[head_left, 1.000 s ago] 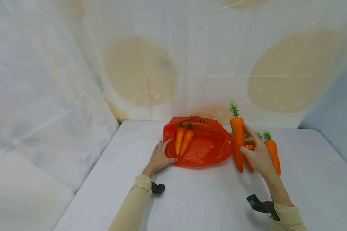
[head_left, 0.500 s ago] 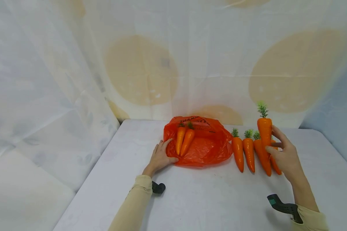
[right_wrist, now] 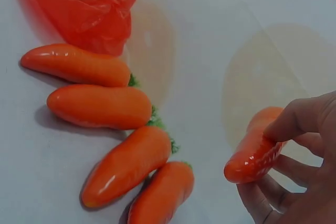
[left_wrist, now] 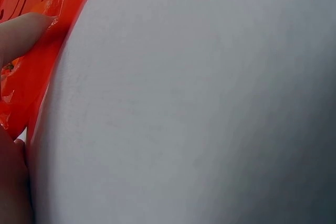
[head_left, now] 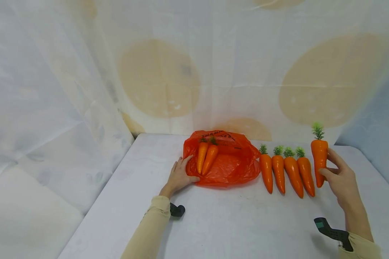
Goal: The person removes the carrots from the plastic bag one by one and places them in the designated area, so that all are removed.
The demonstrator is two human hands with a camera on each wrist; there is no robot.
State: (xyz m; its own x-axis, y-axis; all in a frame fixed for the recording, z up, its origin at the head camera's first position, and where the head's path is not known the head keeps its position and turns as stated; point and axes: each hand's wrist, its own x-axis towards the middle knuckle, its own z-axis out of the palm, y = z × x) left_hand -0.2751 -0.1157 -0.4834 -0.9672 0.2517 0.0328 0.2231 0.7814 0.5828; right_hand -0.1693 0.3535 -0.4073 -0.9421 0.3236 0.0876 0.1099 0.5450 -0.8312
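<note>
Right hand [head_left: 341, 181] grasps upright carrot [head_left: 319, 162] at 3 o'clock of four carrots [head_left: 286, 172] on tabletop [head_left: 233, 219]; left hand [head_left: 179, 176] rests flat, fingers relaxed, on orange bag [head_left: 228, 163] at 9 o'clock.

Bag [head_left: 227, 169] print seems too blurred to read.

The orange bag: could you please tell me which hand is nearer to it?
Left. The left hand rests on the bag at its left edge. The right hand is far to the right, beyond the carrot row, holding a carrot.
</note>
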